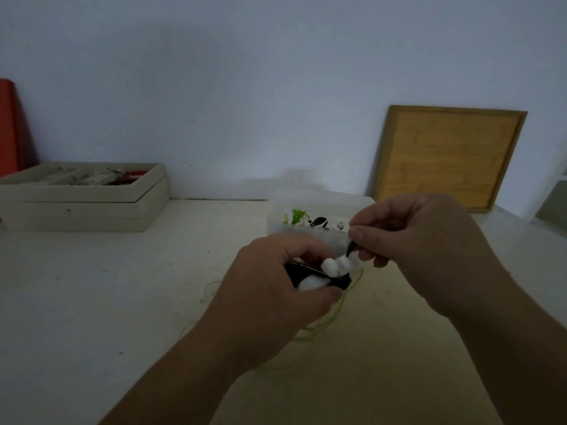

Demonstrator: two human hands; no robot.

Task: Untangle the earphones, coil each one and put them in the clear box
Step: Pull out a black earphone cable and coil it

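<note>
My left hand [270,289] grips a coiled black earphone cable with white earbuds [333,266] above the table. My right hand [420,240] pinches the black end of that cable [350,248] between thumb and forefinger, just above the white buds. A thin green earphone cable [334,314] lies loose on the table under both hands. The clear box [306,197] stands just behind my hands, holding coiled green, white and black earphones [296,216].
A beige tray-like box [92,207] with small items sits at the left against the wall. A wooden board [448,157] leans on the wall at the right. A red object [9,127] stands at the far left. The table [122,302] is pale.
</note>
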